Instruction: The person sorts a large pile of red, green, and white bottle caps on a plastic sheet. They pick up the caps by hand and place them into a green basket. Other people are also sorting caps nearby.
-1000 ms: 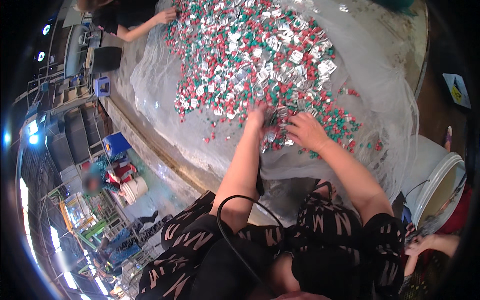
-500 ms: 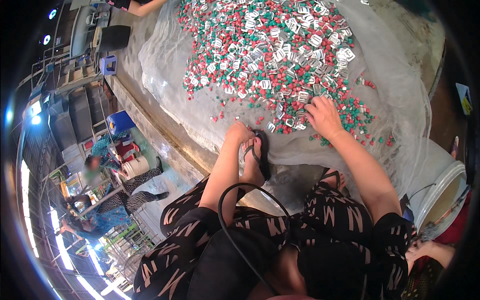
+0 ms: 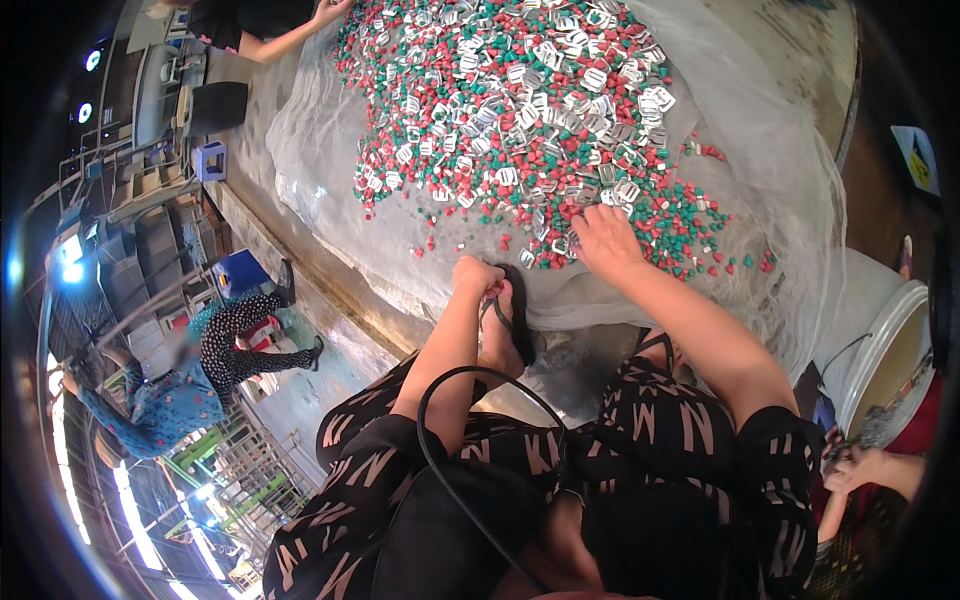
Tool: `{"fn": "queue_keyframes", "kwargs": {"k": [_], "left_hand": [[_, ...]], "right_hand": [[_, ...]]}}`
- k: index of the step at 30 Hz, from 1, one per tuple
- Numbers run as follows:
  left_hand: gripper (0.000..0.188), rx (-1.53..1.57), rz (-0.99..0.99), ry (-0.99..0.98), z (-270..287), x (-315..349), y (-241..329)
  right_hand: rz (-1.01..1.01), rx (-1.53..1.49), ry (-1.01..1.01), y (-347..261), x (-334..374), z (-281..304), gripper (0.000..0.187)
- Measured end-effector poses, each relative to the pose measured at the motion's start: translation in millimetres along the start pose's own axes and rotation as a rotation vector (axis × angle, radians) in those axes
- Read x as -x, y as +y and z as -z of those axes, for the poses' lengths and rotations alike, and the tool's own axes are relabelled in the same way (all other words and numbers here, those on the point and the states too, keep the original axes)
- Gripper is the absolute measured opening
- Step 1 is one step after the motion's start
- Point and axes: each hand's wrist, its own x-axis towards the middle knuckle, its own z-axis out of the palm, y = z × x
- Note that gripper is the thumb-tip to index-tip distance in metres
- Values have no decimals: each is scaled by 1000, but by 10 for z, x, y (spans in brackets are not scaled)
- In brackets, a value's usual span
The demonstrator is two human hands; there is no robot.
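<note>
Left hand (image 3: pixel 476 273) now off the heap (image 3: pixel 510 120)

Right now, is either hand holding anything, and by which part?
It cannot be told. The left hand curls beside the black sandal, the right hand is at the edge of the buckle pile; neither shows a clear hold.

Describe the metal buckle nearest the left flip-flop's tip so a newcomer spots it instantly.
Follow the heap of red, green and silvery pieces down to its near edge. Between the left hand and right hand, find the tip of the black left flip-flop. The buckle lies just right of it, closer than any other, silvery near small red pieces.
</note>
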Motion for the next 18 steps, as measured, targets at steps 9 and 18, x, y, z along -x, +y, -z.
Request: {"fn": "queue_keyframes", "kwargs": {"k": [9, 18], "left_hand": [[21, -240, -69, 134, 16, 75, 92], [54, -86, -200, 134, 162, -369, 22]], "right_hand": [[-359, -361, 138, 233, -86, 249, 18], [-715, -529, 216, 1153, -274, 498, 14]]}}
